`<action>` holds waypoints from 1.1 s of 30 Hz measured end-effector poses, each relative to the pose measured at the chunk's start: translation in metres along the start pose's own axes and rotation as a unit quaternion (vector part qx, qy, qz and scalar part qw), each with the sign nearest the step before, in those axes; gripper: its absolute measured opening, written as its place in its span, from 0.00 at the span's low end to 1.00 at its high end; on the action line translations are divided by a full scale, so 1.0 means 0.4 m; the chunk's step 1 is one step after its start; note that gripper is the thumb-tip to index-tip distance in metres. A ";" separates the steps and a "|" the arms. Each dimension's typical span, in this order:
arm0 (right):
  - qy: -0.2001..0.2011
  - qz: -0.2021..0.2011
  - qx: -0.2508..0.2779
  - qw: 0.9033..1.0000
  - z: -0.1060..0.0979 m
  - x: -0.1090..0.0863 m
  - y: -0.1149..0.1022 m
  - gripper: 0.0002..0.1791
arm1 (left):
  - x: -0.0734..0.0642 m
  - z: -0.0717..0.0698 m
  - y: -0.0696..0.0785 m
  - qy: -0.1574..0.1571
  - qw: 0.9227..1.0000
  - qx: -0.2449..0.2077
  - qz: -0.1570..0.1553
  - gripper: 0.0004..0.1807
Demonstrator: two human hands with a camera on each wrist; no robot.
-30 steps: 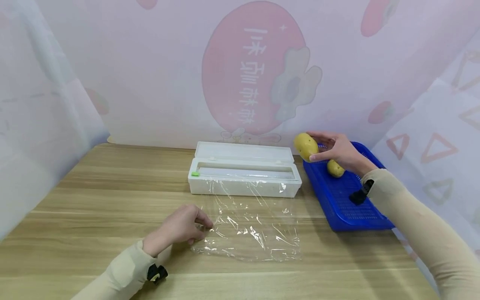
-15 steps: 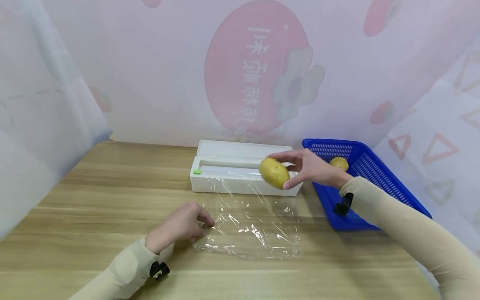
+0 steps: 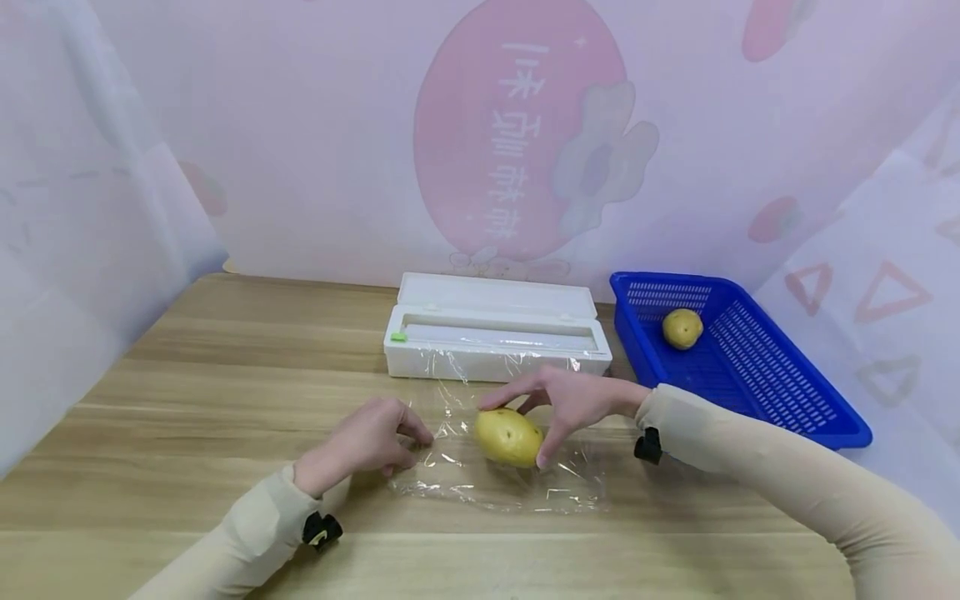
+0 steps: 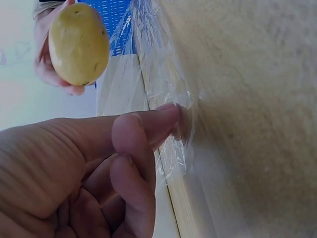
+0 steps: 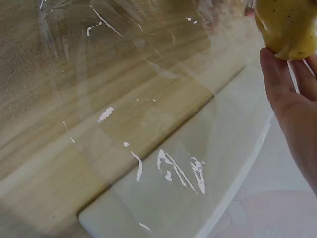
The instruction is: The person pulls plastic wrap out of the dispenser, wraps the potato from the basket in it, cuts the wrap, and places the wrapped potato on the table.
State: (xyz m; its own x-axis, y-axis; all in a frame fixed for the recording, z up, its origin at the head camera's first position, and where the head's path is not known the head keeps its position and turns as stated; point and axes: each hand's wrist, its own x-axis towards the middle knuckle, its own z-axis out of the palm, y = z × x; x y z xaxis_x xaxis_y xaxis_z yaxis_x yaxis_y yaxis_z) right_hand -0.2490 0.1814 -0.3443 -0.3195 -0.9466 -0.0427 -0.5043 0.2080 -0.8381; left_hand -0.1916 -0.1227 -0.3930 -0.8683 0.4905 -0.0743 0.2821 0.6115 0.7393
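Note:
My right hand holds a yellow potato between thumb and fingers, just over a sheet of clear cling film. In the right wrist view the potato is cut off by the frame's edge. The left hand pinches the film's left border; its fingertips meet the film in the left wrist view, other fingers curled. The film runs forward from a white cling film box whose lid stands raised at the back. I cannot tell whether the potato touches the film.
A blue plastic basket stands on the right with a second potato inside. A green tab sits at the box's left end. The wooden table reaches back to a printed cloth backdrop.
The right hand has carried its potato from above the basket leftward and down over the cling film. The left hand has stayed at the film's left border.

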 end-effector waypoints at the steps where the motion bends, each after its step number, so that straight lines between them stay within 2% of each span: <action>1: -0.007 0.000 0.006 1.000 0.005 0.001 0.004 0.50 | 0.001 -0.001 0.002 0.000 1.000 0.002 0.000 0.17; 10: -0.054 0.018 0.018 0.998 0.032 0.024 0.042 0.52 | -0.002 -0.007 0.007 -0.003 1.000 0.016 0.012 0.17; 21: -0.063 0.000 0.045 0.997 0.038 0.017 0.067 0.52 | -0.002 -0.003 0.009 -0.006 1.000 0.009 0.001 0.17; 28: -0.034 -0.008 0.074 0.997 0.027 0.006 0.075 0.48 | -0.001 -0.001 0.008 -0.010 1.000 0.003 -0.001 0.17; 33: 0.025 0.002 0.101 0.995 0.013 -0.005 0.072 0.43 | -0.003 -0.001 0.011 -0.008 1.000 0.007 0.006 0.15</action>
State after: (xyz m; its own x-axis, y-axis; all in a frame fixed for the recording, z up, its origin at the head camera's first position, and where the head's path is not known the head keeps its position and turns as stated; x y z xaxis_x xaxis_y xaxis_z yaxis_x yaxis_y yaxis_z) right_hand -0.2587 0.1881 -0.3712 -0.3629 -0.9316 -0.0228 -0.3326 0.1524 -0.9307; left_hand -0.1894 -0.1209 -0.3895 -0.8586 0.5071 -0.0758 0.2979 0.6138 0.7311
